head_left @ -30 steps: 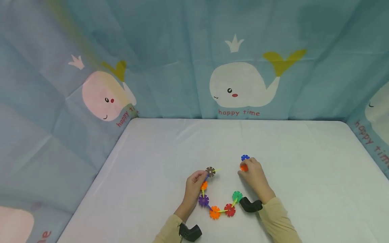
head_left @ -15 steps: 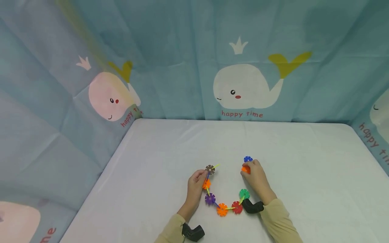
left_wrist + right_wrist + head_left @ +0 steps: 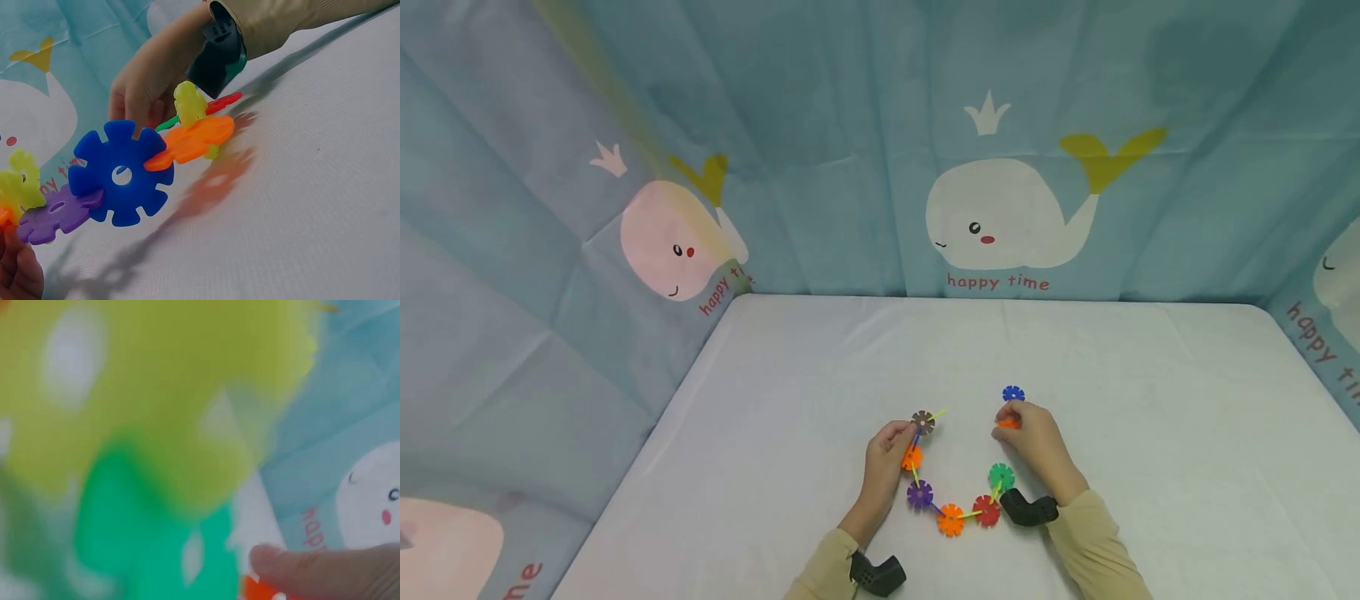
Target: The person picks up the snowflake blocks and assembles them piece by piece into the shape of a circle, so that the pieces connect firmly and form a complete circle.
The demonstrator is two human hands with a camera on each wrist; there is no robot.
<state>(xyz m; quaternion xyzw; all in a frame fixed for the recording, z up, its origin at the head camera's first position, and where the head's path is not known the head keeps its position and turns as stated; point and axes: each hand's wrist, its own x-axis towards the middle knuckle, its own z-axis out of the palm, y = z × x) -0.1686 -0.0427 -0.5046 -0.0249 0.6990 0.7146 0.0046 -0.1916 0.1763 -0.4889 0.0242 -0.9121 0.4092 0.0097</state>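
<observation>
A chain of notched plastic snowflake discs curves between the hands in the head view. My left hand [image 3: 883, 467] pinches its upper left end, beside the brown disc [image 3: 922, 422] and an orange disc [image 3: 912, 458]. The chain runs on through a purple disc [image 3: 920, 495], another orange one [image 3: 951, 520] and a red one [image 3: 987, 511] to a green disc [image 3: 1002, 477] near the right wrist. Between thumb and fingers, my right hand [image 3: 1037, 437] pinches an orange disc [image 3: 1009, 424], mostly covered, with a blue disc [image 3: 1013, 392] just beyond. A blurred yellow disc [image 3: 187, 362] fills much of the right wrist view.
The white table [image 3: 820, 358] meets a blue-green whale-print curtain [image 3: 835, 208] at the back and sides. Black wrist cameras, left [image 3: 877, 575] and right [image 3: 1028, 507], sit at the tan sleeves; the right one is close to the green disc.
The head view has shifted slightly. My right fingers now cover more of the orange disc. The chain's lower part and green end appear farther right than a second ago; the left hand keeps its pinch.
</observation>
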